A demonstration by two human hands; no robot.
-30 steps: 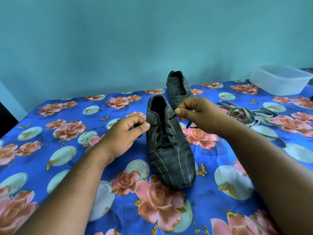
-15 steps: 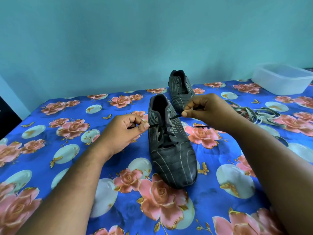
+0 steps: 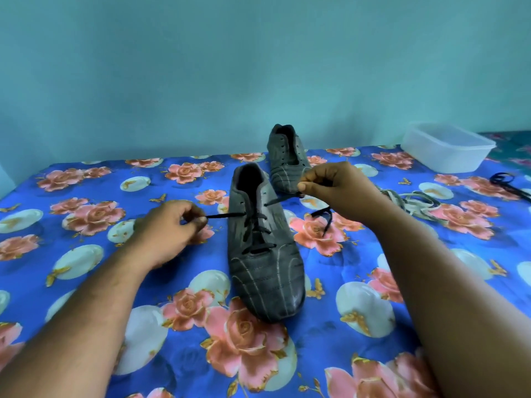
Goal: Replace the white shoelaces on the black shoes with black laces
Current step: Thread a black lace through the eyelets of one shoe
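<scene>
Hands, two. Left hand (image 3: 169,225) pinches one end of the black lace (image 3: 227,216), fingers curled; right hand (image 3: 336,188) pinches the other end, fingers curled, tail dangling below. Lace runs taut out of both sides of the near shoe (image 3: 264,248). Shoes, two: second shoe (image 3: 284,156) behind, unlaced. White laces (image 3: 411,201), one pile, right. Spare black lace (image 3: 508,183), one, far right. Plastic container (image 3: 448,150), one. Floral cloth (image 3: 86,254) beneath.

two bare forearms, no sleeves; left hand (image 3: 169,228) and right hand (image 3: 336,188) ungloved, lightly haired arms.
</scene>
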